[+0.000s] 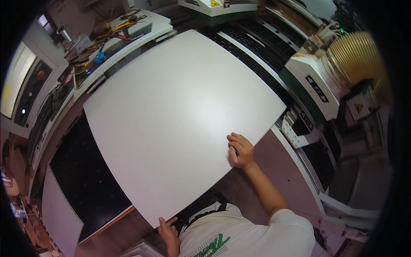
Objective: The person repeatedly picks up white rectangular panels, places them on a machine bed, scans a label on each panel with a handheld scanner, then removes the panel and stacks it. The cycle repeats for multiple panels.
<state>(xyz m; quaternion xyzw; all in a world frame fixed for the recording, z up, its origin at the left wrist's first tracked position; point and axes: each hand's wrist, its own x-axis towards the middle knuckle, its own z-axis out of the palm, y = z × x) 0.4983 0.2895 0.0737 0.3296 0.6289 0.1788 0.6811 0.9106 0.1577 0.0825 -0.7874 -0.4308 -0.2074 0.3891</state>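
A large white panel (180, 111) spreads across the middle of the view, tilted so that one corner points toward me. At that near corner my left hand (169, 236) pinches the edge, its thumb against the panel and the other fingers partly hidden. My right hand (242, 152) rests over the panel's right near edge with curled fingers. A small dark sliver shows between its thumb and fingers, too small to name.
Beneath the panel lies a dark machine bed (92, 180). To the right stands a white machine head (310, 81) with a ribbed yellowish hose (355, 55). A control cabinet (36, 81) is at the left; a ledge at the back left carries tools (124, 25). A pale board (60, 210) lies lower left.
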